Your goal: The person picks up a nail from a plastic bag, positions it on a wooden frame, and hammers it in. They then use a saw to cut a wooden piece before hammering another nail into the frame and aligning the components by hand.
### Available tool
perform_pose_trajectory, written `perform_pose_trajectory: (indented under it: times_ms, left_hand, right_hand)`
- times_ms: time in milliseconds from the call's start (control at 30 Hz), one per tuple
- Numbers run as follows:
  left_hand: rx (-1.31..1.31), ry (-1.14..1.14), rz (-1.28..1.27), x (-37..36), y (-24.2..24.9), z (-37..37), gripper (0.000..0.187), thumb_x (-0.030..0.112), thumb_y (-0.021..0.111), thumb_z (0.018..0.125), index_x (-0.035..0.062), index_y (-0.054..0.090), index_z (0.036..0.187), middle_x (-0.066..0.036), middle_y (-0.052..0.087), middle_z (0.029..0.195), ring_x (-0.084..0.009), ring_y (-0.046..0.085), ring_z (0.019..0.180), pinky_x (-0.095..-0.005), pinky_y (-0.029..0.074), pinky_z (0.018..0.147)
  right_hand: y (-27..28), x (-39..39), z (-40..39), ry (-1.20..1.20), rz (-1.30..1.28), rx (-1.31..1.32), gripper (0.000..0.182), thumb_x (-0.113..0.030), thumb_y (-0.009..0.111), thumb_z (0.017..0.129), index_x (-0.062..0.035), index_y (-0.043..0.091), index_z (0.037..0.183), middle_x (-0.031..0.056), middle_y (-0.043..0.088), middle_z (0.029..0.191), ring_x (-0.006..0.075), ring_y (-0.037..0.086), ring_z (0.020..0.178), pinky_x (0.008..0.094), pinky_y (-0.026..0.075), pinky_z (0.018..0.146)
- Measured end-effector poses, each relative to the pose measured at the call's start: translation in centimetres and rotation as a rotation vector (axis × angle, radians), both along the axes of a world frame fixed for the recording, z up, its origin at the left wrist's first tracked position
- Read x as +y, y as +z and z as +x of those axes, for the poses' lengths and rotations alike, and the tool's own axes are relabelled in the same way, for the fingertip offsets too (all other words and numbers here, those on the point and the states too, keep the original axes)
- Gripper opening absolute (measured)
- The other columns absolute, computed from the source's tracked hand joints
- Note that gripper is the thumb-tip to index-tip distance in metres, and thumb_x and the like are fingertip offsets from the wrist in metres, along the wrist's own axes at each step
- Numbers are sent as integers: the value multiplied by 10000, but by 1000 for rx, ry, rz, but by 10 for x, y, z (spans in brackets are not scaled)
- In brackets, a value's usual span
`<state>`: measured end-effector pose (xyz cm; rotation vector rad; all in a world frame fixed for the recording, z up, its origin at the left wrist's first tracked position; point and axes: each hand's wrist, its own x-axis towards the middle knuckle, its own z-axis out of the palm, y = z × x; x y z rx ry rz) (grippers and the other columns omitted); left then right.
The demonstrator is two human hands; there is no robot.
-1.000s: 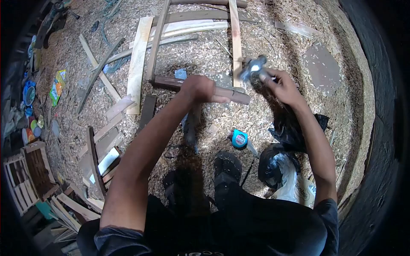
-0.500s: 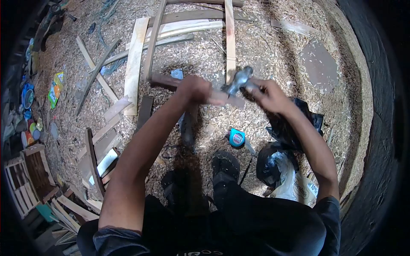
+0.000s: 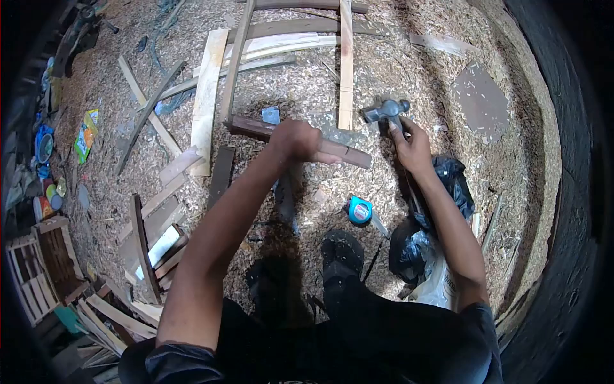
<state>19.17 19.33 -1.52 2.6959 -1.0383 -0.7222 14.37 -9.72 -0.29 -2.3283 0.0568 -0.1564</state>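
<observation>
My left hand [image 3: 299,141] is closed around a short wooden piece [image 3: 352,155], which sticks out on both sides of the fist. Its darker left end comes up to the lower end of a long wooden strip [image 3: 236,64]. In my right hand [image 3: 412,148] is a ball-peen hammer [image 3: 387,110], gripped close under its metal head. The hammer head is to the upper right of the wooden piece, apart from it. Just above the left fist, a small bluish-grey piece [image 3: 271,115] lies on the shavings.
A turquoise tape measure [image 3: 359,210] lies on the ground before my feet. Black plastic bags [image 3: 409,249] are below my right forearm. A second upright strip [image 3: 346,70] and a pale board [image 3: 208,102] lie ahead. A wooden crate [image 3: 59,256] stands at the left.
My right hand has drawn the hammer up and right, away from the wooden piece's right end, and its head has turned. My left hand keeps its hold on the wood.
</observation>
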Motion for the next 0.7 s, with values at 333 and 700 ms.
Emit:
perform_pose_trajectory:
  times_ms: [333,700]
  left_hand:
    - [-155,87,-150,4,-12,-12,852,859,613,712,16,702,796,-193,680,685,-364,701,679,-454,569,650]
    - [-234,219,-378,12,-10,-4,662,678,735,756,20,674,802,-187,655,681,-398,676,674,-473,530,615]
  right_hand:
    - [48,68,-25,466,-418,-178,619,-343,791,841,-50,569,1339,221,606,1245,381,575,1171,450,416,1008]
    - [28,51,-5,541,-232,-47,429,-154,807,794,-20,643,1167,172,658,1125,395,634,1050,467,489,938]
